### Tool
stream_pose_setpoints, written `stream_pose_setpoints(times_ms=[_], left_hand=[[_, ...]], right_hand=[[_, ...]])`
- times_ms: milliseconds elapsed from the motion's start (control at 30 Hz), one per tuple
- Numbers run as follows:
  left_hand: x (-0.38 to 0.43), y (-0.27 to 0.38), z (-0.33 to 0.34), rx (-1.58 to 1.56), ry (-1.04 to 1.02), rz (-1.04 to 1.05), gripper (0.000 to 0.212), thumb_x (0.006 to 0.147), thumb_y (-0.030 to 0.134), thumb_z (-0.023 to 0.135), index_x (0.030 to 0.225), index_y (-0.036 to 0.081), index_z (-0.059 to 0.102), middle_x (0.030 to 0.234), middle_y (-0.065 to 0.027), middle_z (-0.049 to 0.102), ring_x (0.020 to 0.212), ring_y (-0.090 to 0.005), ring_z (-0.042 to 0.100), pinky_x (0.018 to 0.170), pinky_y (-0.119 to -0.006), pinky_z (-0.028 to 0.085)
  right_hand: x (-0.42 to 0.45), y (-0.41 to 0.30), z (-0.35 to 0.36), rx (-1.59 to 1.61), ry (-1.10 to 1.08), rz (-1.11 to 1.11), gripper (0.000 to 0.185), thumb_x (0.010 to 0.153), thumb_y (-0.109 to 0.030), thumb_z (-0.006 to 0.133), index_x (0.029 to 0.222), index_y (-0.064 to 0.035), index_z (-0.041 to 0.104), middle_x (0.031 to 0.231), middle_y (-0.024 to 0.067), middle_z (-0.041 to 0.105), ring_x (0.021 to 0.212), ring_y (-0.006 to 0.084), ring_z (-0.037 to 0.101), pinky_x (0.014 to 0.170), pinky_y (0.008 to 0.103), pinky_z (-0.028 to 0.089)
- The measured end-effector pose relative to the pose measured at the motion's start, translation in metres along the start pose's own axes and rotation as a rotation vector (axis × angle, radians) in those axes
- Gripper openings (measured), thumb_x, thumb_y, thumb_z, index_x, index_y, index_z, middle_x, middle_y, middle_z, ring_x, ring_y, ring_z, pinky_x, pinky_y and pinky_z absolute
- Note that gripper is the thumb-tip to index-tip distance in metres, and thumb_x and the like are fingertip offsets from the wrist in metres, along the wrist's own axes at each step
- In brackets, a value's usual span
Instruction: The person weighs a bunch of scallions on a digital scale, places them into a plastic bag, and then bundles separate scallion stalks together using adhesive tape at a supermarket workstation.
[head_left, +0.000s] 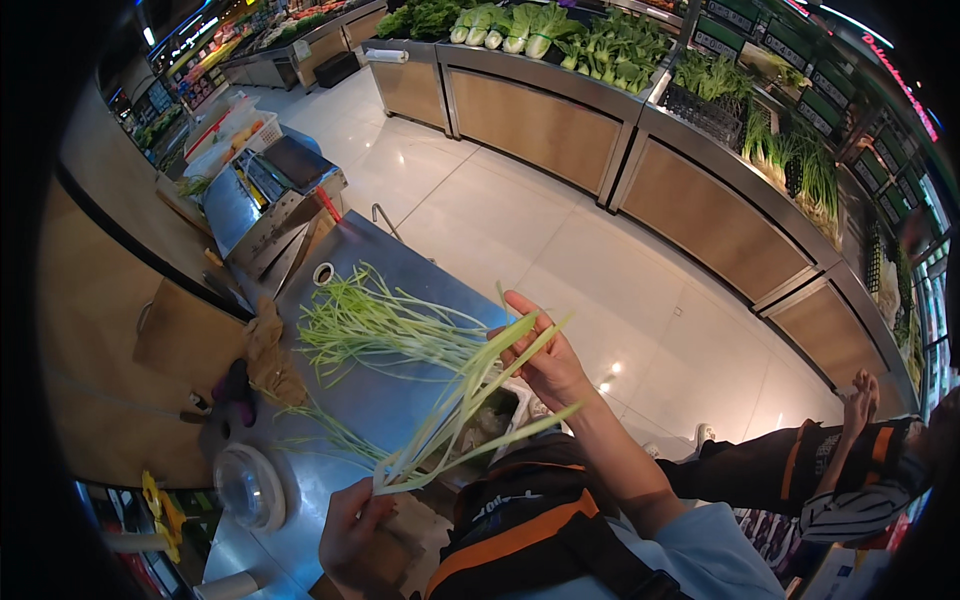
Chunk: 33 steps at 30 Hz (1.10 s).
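Observation:
My left hand (354, 525), low in the view, grips the pale lower ends of a small bunch of long green vegetable stalks (450, 420). The stalks slant up to the right, and one leaf end sticks out past my right forearm. My right hand (551, 364) has its fingers around the upper leaves, index finger extended. Behind the bunch, a loose pile of thin leafy green stems (375, 322) lies on the metal worktable (405, 259). A few more thin stems (337, 435) lie nearer my left hand. Part of a white-rimmed bin (491, 427) with scraps shows below the bunch.
On the table are a brown cloth (274, 360), a clear round container (247, 487) and a tape roll (323, 274). A metal stand holding knives (285, 247) is at its far left. Vegetable display counters (532, 124) stand across the floor. Another person (817, 465) is at right.

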<state>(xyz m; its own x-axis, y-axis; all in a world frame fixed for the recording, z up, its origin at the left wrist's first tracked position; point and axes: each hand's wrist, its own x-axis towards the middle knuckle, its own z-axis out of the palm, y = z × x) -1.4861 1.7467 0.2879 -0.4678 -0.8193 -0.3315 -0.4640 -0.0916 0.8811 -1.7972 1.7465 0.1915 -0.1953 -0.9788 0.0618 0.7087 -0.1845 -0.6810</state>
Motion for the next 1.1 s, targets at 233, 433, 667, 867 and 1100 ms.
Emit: stream_pose_setpoints(times_ms=[233, 433, 667, 867, 1100], left_hand=[[0.001, -0.002, 0.002, 0.241, -0.023, 0.154, 0.022, 0.079, -0.005, 0.055, 0.100, -0.003, 0.063, 0.070, -0.0116, 0.061, 0.062, -0.0188, 0.058, 0.058, -0.028, 0.044], [0.007, -0.006, 0.005, 0.289, 0.046, 0.212, 0.026, 0.079, -0.009, 0.055, 0.104, -0.004, 0.061, 0.074, -0.0145, 0.061, 0.066, -0.0216, 0.060, 0.063, -0.029, 0.047], [0.014, -0.024, 0.004, 0.232, 0.148, 0.244, 0.025, 0.084, -0.007, 0.050, 0.107, -0.004, 0.059, 0.076, -0.0103, 0.060, 0.072, -0.0193, 0.058, 0.066, -0.029, 0.045], [0.019, -0.031, -0.009, -0.414, -0.045, 0.055, 0.031, 0.094, 0.013, 0.046, 0.118, -0.004, 0.053, 0.064, 0.0014, 0.041, 0.055, -0.0079, 0.034, 0.053, -0.022, 0.029], [0.008, -0.039, -0.019, -0.824, 0.073, 0.064, 0.033, 0.095, 0.016, 0.047, 0.120, -0.004, 0.050, 0.062, 0.0025, 0.040, 0.051, -0.0058, 0.031, 0.049, -0.020, 0.026]], right_hand=[[-0.006, -0.022, 0.010, -0.082, 0.036, -0.036, 0.068, 0.088, -0.009, 0.059, 0.144, -0.0095, 0.020, 0.106, 0.0114, 0.062, 0.089, 0.0148, 0.061, 0.076, 0.0250, 0.049], [-0.004, -0.027, 0.004, -0.119, 0.080, -0.083, 0.067, 0.088, -0.006, 0.057, 0.143, -0.0085, 0.021, 0.105, 0.0130, 0.062, 0.091, 0.0162, 0.063, 0.078, 0.0273, 0.051], [0.003, 0.009, -0.013, -0.051, 0.172, 0.033, 0.058, 0.088, -0.008, 0.056, 0.140, -0.0063, 0.029, 0.117, 0.0140, 0.058, 0.090, 0.0150, 0.062, 0.069, 0.0243, 0.052], [-0.013, 0.073, 0.004, -0.220, 0.050, 0.463, 0.056, 0.095, -0.020, 0.050, 0.142, -0.0070, 0.024, 0.137, 0.0097, 0.043, 0.117, 0.0179, 0.048, 0.092, 0.0306, 0.042], [-0.017, 0.123, 0.053, -0.230, -0.364, 0.617, 0.062, 0.098, -0.026, 0.045, 0.145, -0.0047, 0.011, 0.143, 0.0093, 0.037, 0.128, 0.0212, 0.038, 0.102, 0.0314, 0.032]])
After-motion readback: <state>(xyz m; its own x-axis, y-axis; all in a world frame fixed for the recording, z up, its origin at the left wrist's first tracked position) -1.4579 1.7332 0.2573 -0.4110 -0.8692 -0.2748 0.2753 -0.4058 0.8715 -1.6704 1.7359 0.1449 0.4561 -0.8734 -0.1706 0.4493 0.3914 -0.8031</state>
